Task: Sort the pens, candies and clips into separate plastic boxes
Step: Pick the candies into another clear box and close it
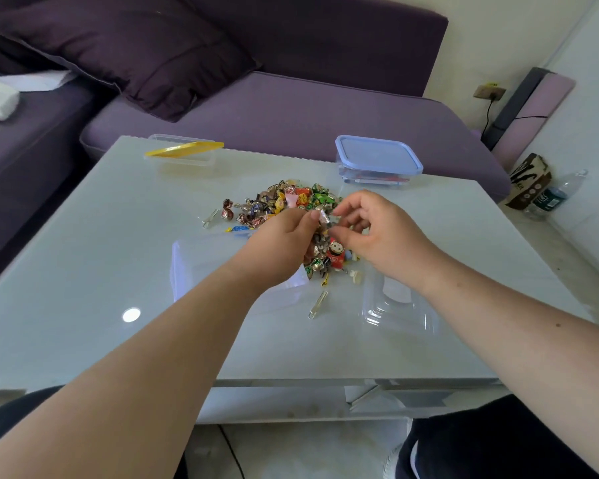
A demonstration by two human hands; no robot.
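Note:
A heap of wrapped candies [284, 202] lies mid-table, with a few clips mixed in. My left hand [277, 243] grips a bunch of candies above the open clear box [187, 267]. My right hand [370, 233] pinches a small silver-wrapped candy [324, 217] at the top of that bunch. More candies [325, 257] sit just below the hands. One clear clip [318, 304] lies near the front, another clip [210, 217] left of the heap. A blue-lidded box [377, 157] holds pens at the back right. The yellow-lidded box [182, 150] stands at the back left.
A clear plastic lid [398, 305] lies on the glass table [83, 271] under my right forearm. A purple sofa [291, 108] with a dark cushion runs behind the table. A water bottle [554, 195] and a carton stand on the floor at right.

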